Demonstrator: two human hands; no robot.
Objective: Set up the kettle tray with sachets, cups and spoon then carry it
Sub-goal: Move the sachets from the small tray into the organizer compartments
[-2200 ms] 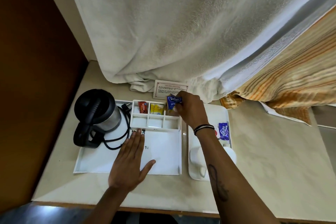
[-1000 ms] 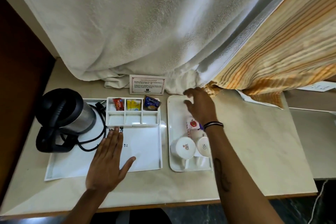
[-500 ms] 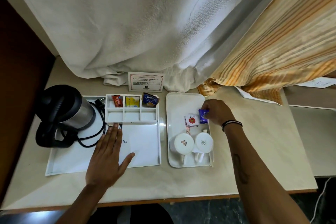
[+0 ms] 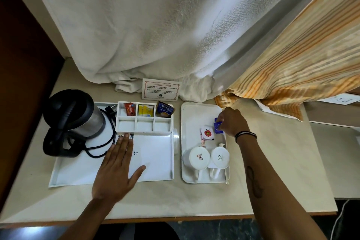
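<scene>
From my head camera, the kettle tray lies on the bench with the kettle on its left part, cord coiled beside it. At the tray's far edge sits a divider of six cells: the back row holds a red sachet, a yellow sachet and a tea sachet leaning upright; the front three cells look bare. Just right of this tray lies a second tray. It carries two cups upside down, side by side at its near end, handles toward me, and a white sachet near its middle.

My left hand lies flat and spread on the kettle tray's floor, fingertips just short of the divider. My right hand reaches over the second tray's right edge, thumb and fingers pinching a blue sachet just beside the white one.
</scene>
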